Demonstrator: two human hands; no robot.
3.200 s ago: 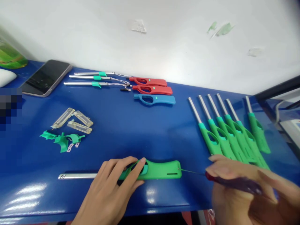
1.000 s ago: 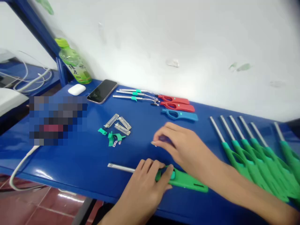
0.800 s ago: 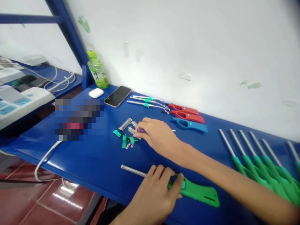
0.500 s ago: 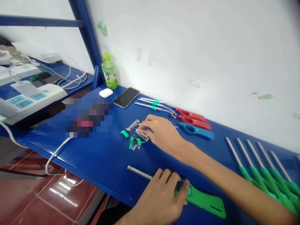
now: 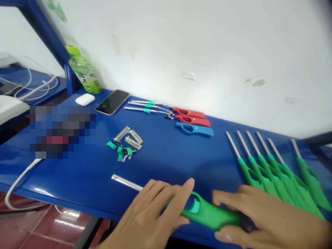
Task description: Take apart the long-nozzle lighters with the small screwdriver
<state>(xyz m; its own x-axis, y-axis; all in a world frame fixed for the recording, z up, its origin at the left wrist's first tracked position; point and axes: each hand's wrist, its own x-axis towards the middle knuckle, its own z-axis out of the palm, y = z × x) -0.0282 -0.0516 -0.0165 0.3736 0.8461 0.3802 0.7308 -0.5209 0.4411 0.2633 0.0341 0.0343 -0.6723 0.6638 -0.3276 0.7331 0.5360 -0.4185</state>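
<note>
A green stick lighter (image 5: 211,216) with a metal barrel (image 5: 127,182) and a teal trigger (image 5: 195,206) lies along the table's front. My left hand (image 5: 155,211) grips it around the trigger guard. My right hand (image 5: 259,216) is curled about the handle's rear end, its thumb below and fingers above. A dark piece (image 5: 246,222) shows between that palm and the handle end; I cannot make out its kind. Beyond the barrel lie clear fuel tanks (image 5: 133,142) and small green plastic parts (image 5: 126,152), near tiny metal bits (image 5: 124,158).
Several green lighters (image 5: 269,176) lie in a row at right. By the wall are red handles (image 5: 193,120), a blue handle (image 5: 198,129) and metal tubes with wires (image 5: 141,109). A phone (image 5: 112,102), white case (image 5: 85,99) and tea bottle (image 5: 85,74) stand far left.
My right hand has left the clear tanks and come back to the green lighter's handle end. Three tanks now show. My left hand stays on the lighter; the view has swung right.
</note>
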